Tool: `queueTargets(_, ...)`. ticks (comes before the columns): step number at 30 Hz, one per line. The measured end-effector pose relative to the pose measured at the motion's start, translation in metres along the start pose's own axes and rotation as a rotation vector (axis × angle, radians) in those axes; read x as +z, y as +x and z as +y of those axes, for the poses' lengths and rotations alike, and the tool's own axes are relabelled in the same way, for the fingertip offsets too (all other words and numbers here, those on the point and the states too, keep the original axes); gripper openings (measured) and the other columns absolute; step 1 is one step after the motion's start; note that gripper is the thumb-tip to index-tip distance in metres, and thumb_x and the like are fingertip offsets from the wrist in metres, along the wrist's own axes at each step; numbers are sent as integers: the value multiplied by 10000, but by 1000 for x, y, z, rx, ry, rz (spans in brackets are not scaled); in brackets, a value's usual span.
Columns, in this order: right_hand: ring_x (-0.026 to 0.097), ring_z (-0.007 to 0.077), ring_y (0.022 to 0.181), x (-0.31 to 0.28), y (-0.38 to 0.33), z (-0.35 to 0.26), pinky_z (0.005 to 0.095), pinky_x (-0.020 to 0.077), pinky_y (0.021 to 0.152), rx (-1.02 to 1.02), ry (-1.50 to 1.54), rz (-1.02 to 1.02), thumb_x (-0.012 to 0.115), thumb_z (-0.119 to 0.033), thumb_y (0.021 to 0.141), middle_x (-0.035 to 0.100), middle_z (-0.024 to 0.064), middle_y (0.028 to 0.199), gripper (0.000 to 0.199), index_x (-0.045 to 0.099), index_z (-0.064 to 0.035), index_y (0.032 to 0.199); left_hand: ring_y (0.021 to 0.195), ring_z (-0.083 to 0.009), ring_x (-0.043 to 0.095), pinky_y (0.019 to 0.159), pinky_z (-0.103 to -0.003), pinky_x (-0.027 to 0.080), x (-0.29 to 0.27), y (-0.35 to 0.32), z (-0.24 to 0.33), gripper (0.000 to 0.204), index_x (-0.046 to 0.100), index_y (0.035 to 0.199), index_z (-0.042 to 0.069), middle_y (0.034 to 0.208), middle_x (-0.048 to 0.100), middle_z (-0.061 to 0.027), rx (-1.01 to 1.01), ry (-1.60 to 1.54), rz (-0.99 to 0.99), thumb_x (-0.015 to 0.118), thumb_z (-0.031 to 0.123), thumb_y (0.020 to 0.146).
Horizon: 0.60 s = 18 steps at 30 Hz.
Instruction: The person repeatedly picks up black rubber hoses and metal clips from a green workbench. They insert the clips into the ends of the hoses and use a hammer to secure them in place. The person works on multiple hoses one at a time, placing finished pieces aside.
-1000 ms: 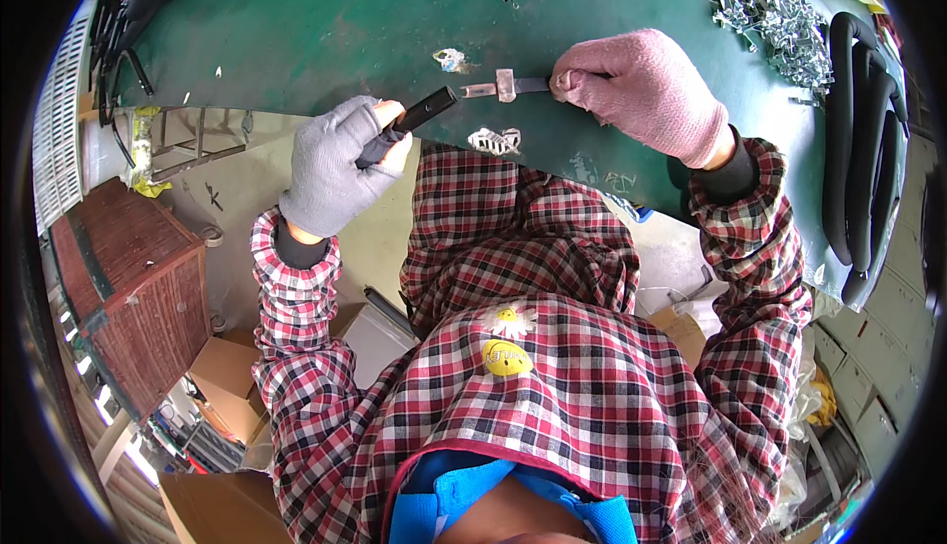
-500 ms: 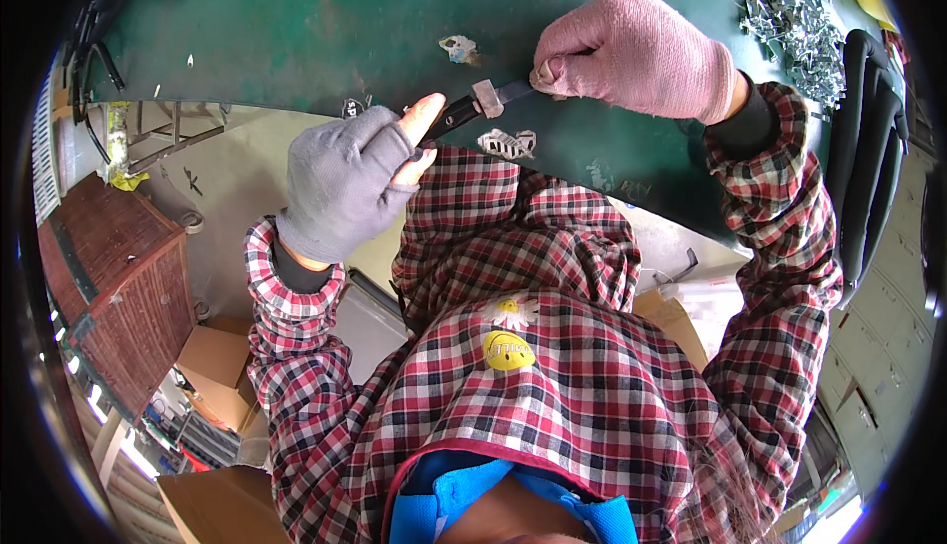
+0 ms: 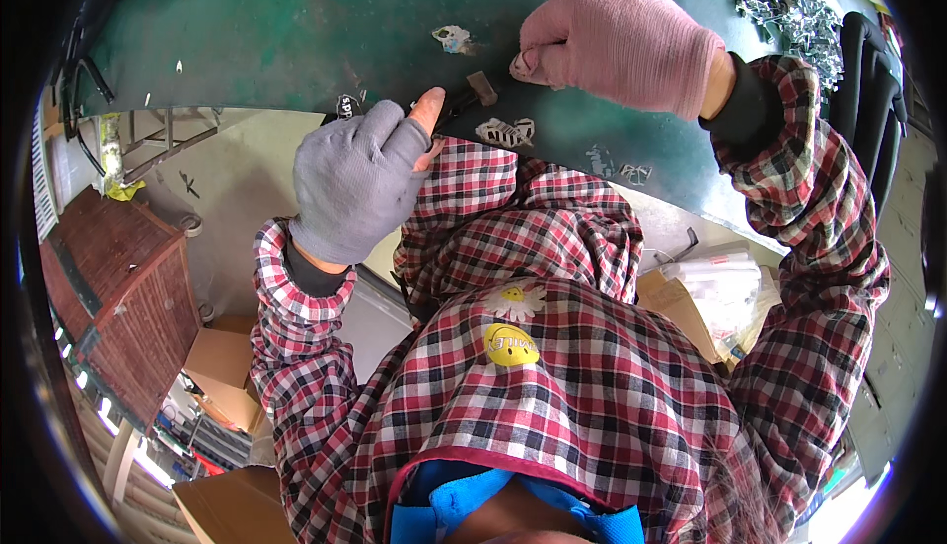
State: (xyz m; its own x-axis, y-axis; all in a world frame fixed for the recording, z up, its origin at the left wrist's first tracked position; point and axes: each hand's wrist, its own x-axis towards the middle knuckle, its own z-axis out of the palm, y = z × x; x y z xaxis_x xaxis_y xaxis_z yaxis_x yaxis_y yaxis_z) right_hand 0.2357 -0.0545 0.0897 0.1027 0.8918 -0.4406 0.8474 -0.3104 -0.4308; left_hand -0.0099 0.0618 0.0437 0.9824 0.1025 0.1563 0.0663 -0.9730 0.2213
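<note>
My left hand point(image 3: 360, 174), in a grey glove with bare thumb and fingertip, is closed on a dark narrow strap-like piece point(image 3: 456, 105) at the edge of the green table. A small brownish-grey metal clip point(image 3: 481, 88) sits at the far end of that piece. Just right of the clip, my right hand point(image 3: 621, 46), in a pink glove, is closed with thumb and fingers pressed together. Whatever is in its pinch is hidden or too small to make out. A torn printed label scrap point(image 3: 505, 132) lies on the table below the clip.
Small metal clips lie in a heap point(image 3: 789, 21) at the table's far right, near a black chair point(image 3: 868, 100). A torn sticker point(image 3: 454, 39) clings to the green tabletop point(image 3: 296, 41). At left stand a brown wooden cabinet point(image 3: 128, 297) and cardboard boxes point(image 3: 222, 371).
My right hand has shifted slightly left and up; the dark strip that stretched from the clip to its fingers no longer shows plainly. The clip sits a little lower left and more tilted.
</note>
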Motion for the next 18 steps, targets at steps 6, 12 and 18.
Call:
queueTargets(6, 679, 303, 731, 2, -13, 4, 398, 543, 693, -74, -164, 187, 691, -326, 887, 687, 112, 753, 218, 773, -124, 881, 593, -207, 545, 524, -350, 446, 2, -1, 1, 635, 625, 1355, 110, 781, 484, -34, -17, 15, 15, 782, 144, 741)
queueTargets(12, 680, 282, 685, -2, -34, 32, 365, 537, 637, -25, -62, 331, 724, -244, 870, 683, 106, 722, 153, 765, -97, 874, 566, -242, 497, 523, -384, 375, 5, -4, -1, 579, 665, 1317, 124, 717, 457, -59, -33, -101, 80, 787, 117, 751)
queueTargets(18, 680, 274, 687, 13, -40, 34, 359, 548, 657, -137, 198, 297, 725, -242, 872, 685, 110, 723, 170, 767, -78, 883, 614, -197, 549, 564, -321, 434, 7, -21, -6, 523, 668, 1288, 46, 779, 555, -77, -115, -258, 131, 716, -28, 772)
